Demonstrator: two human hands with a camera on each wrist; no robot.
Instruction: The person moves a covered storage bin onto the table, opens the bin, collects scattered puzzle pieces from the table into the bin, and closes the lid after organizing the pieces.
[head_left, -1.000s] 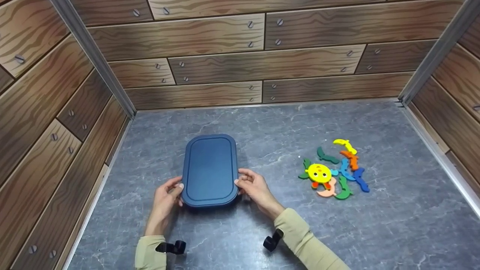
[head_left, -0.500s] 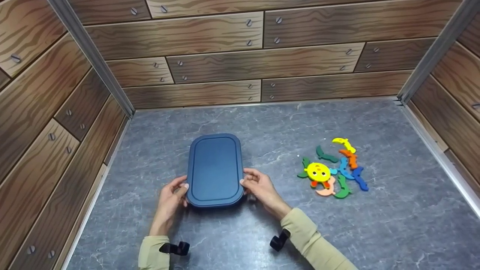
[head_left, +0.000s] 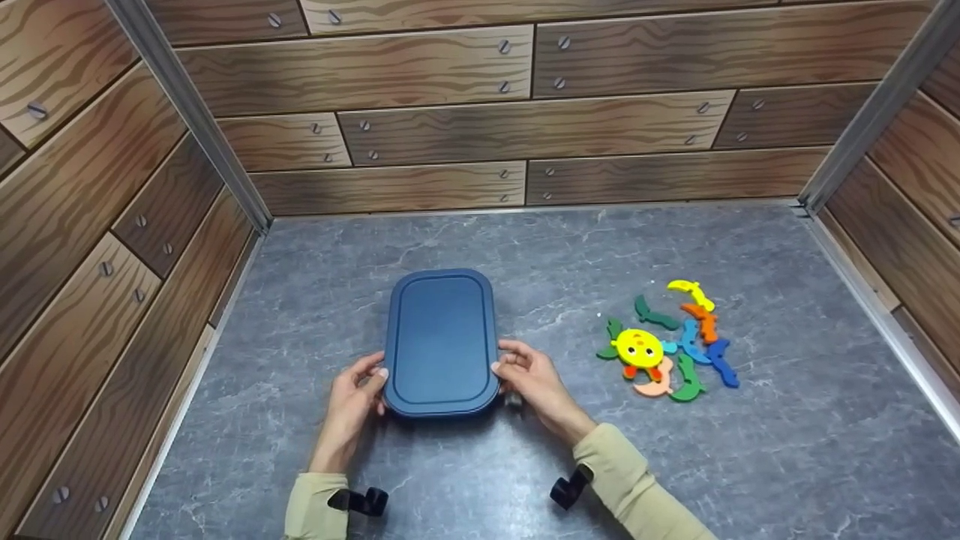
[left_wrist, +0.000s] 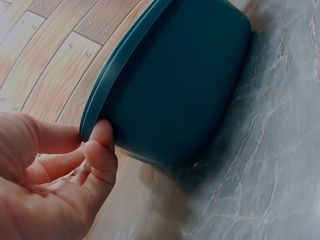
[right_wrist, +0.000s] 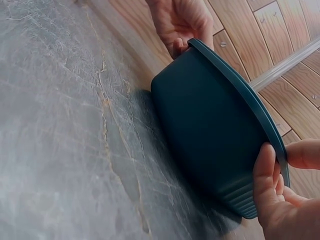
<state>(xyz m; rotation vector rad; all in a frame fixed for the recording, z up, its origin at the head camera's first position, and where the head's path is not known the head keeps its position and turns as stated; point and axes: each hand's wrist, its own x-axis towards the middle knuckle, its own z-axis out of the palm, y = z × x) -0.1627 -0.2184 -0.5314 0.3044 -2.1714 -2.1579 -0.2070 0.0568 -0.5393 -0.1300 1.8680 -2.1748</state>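
Note:
A dark blue lidded box [head_left: 442, 341], a rounded rectangle with a grooved lid, lies lengthwise between the two hands in the head view. My left hand [head_left: 354, 409] pinches its rim at the near left side, thumb on top and fingertips below. On the opposite side my right hand [head_left: 541, 386] pinches the rim in the same way. In the left wrist view the box's side wall [left_wrist: 175, 85] looks teal, and the fingers curl under the lip. The right wrist view shows ridges low on the box [right_wrist: 240, 197], with its base close over the grey surface.
To the right lie several colourful flat toy pieces, among them a yellow smiling-face piece [head_left: 639, 349], a dark blue piece [head_left: 722, 363] and an orange piece [head_left: 702, 322]. Wood-print walls [head_left: 390, 191] enclose the marbled grey tabletop [head_left: 555, 247] at back, left and right.
Both hands have moved a little to the right together with the box, holding its rim throughout. The toy pieces have stayed where they were.

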